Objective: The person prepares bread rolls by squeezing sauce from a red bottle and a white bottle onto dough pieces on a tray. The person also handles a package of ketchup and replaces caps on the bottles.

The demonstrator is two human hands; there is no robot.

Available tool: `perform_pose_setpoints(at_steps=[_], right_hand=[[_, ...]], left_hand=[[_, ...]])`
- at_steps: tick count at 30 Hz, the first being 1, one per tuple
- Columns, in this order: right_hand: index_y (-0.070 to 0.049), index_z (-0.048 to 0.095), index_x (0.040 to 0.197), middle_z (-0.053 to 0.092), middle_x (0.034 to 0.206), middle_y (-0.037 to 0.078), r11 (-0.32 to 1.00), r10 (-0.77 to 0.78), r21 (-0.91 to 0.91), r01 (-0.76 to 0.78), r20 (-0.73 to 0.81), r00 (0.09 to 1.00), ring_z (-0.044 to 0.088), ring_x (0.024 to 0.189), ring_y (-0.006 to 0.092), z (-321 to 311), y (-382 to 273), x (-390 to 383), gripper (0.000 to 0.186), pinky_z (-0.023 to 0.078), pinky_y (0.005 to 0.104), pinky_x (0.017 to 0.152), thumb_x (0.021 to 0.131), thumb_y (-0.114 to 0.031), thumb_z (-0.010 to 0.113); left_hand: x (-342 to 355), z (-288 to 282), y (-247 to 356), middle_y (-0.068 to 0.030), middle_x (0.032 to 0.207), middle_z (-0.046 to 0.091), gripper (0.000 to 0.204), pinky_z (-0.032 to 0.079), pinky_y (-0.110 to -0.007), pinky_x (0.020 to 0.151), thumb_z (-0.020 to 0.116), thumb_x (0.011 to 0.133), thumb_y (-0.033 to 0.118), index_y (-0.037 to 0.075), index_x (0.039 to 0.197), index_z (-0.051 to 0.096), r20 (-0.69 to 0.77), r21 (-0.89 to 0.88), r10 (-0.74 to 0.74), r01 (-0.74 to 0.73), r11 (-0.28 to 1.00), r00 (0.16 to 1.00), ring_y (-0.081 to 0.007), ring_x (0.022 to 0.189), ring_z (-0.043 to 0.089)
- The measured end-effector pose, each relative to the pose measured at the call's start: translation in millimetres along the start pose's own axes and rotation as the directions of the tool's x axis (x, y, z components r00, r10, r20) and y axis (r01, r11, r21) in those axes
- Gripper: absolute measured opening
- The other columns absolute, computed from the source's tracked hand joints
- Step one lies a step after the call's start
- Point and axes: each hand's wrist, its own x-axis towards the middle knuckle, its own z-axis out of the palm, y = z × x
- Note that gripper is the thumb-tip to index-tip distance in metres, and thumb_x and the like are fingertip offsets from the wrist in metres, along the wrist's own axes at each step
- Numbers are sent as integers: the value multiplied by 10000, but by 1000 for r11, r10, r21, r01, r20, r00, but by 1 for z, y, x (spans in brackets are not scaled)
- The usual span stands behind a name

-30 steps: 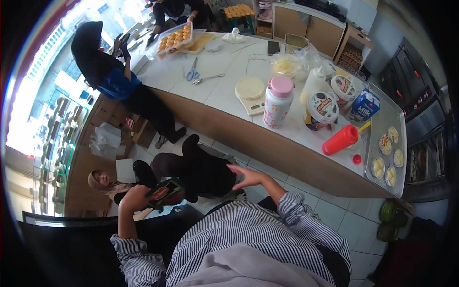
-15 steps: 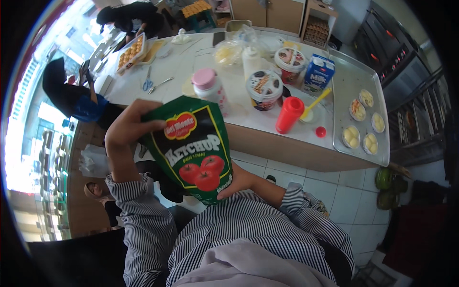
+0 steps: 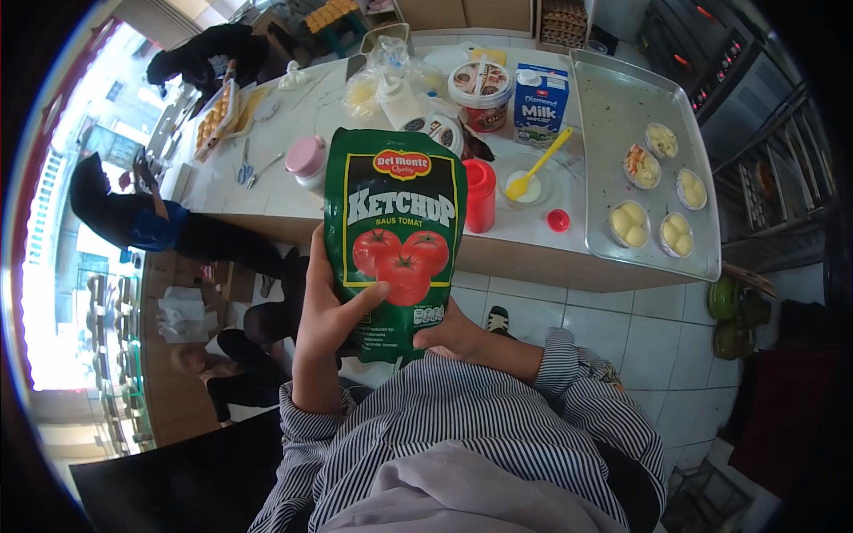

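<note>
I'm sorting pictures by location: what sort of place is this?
Probably a bakery kitchen: there's a metal baking tray bearing paper cups of pale dough, an oven, and golden buns.

The head view looks steeply down and slightly forward from above the wearer's own striped shirt [image 3: 498,404], which fills the bottom. The left hand [image 3: 333,306], right hand [image 3: 449,333] and green pouch [image 3: 397,244] sit close below the lens, near the middle; the surface [image 3: 306,107] lies beyond them. The wide fisheye spans from bright window [image 3: 53,311] at left to oven [image 3: 691,60] at upper right, curving straight edges toward its dark rim.
</note>
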Motion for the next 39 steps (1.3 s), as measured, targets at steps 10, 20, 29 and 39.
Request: perform_pose_setpoints(at_steps=[10, 20, 29, 39], right_hand=[[-62, 325, 1302, 458, 1246, 102, 990, -36, -137, 33, -20, 999, 487, 1125, 207, 7, 1, 2, 754, 447, 347, 912, 657, 116, 672], [-33, 385, 1250, 513, 1181, 117, 987, -57, 149, 63, -46, 997, 537, 1061, 205, 14, -6, 10, 566, 474, 352, 879, 743, 95, 604], [-26, 399, 1235, 518, 1174, 120, 978, 18, 209, 3, -99, 995, 539, 1061, 201, 11, -8, 12, 507, 479, 360, 882, 776, 51, 598], [-1, 472, 1174, 573, 1106, 87, 927, -115, -371, 60, -128, 985, 553, 1007, 156, 20, -41, 21, 539, 454, 306, 882, 709, -78, 735]], left_hand=[[-4, -2, 4, -166, 1310, 342, 1250, 426, -374, 938, 848, 504, 95, 77, 1396, -28, 145, 155, 200, -221, 963, 969, -257, 1176, 429], [7, 7, 18, -168, 1287, 388, 1137, 453, -361, 905, 716, 594, -76, 106, 1408, -57, 65, 183, 119, -129, 975, 991, -237, 1137, 473], [12, -15, 0, -125, 1171, 502, 762, 450, -300, 895, 650, 663, -106, -2, 1302, 248, -11, 218, -107, 107, 970, 994, -177, 1084, 514], [21, -11, 18, -117, 1105, 553, 675, 455, -267, 853, 696, 647, -53, -27, 1230, 357, 77, 273, -23, 1, 962, 997, -142, 1002, 545]])
